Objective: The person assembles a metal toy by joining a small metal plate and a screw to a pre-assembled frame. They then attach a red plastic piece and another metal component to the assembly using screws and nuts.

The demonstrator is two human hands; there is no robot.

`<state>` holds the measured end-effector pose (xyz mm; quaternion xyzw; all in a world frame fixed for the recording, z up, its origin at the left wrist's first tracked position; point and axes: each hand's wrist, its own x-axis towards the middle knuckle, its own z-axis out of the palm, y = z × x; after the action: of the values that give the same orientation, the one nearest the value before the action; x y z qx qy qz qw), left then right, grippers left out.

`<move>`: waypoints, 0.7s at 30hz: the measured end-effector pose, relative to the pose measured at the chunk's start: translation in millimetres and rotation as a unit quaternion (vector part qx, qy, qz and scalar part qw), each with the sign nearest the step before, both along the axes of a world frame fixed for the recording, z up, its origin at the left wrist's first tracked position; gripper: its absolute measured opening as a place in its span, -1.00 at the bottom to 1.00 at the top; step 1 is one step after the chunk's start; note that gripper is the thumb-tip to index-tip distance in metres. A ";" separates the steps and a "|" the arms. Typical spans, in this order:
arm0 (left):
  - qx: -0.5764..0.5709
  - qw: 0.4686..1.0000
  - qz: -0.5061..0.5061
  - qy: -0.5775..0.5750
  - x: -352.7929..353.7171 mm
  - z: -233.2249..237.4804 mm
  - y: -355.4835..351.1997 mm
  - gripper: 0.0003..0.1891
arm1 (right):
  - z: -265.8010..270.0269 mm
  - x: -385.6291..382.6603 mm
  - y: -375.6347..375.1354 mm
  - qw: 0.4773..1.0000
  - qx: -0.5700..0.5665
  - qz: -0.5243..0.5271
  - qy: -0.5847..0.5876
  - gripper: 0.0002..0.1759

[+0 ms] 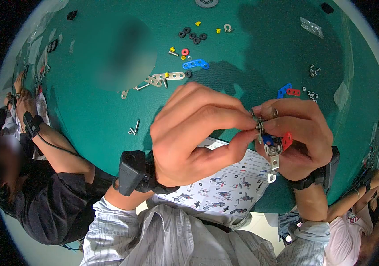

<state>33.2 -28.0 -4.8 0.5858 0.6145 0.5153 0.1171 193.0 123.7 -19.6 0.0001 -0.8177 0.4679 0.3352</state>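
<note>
A small metal assembly (274,155) with silver, blue and red perforated parts is held up over the front of the green table. My right hand (302,133) wraps round it, with thumb and finger near its upper end. From the left, my left hand (203,133) pinches the same upper end between thumb and forefinger. The exact piece between the fingertips is too small to tell. Under the hands lies a printed instruction sheet (216,195) with small pictures of models.
Beyond my hands lie a blue bent strip (196,64), silver strips (169,76), black rings (192,35) and screws (137,126). Nuts (312,94) and a red strip (293,92) are at the right. People sit at both sides, one with an arm (58,146) on the left.
</note>
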 end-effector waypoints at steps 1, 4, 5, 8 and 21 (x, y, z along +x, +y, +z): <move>-0.003 1.000 0.000 -0.001 0.0 0.1 -0.1 -0.71 | 0.1 0.1 0.0 1.000 0.000 -0.001 -0.001 -0.66; -0.009 1.000 -0.001 -0.003 -0.2 0.1 -0.1 -0.71 | -0.1 0.3 0.3 1.000 0.001 -0.002 -0.001 -0.66; -0.010 1.000 -0.001 -0.003 -0.3 -0.1 -0.2 -0.71 | -0.2 0.1 0.2 1.000 0.001 -0.002 -0.001 -0.66; -0.006 1.000 0.005 -0.005 1.2 0.1 0.6 -0.70 | -0.2 0.9 0.9 1.000 0.002 0.000 -0.006 -0.66; -0.032 0.992 0.008 -0.125 3.5 -0.9 1.2 -0.76 | -2.0 1.3 1.7 1.000 -0.007 0.009 0.001 -0.64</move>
<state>36.6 -26.8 -5.7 0.5080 0.6156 0.5656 0.2076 194.3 125.4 -21.7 0.0058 -0.8141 0.4764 0.3320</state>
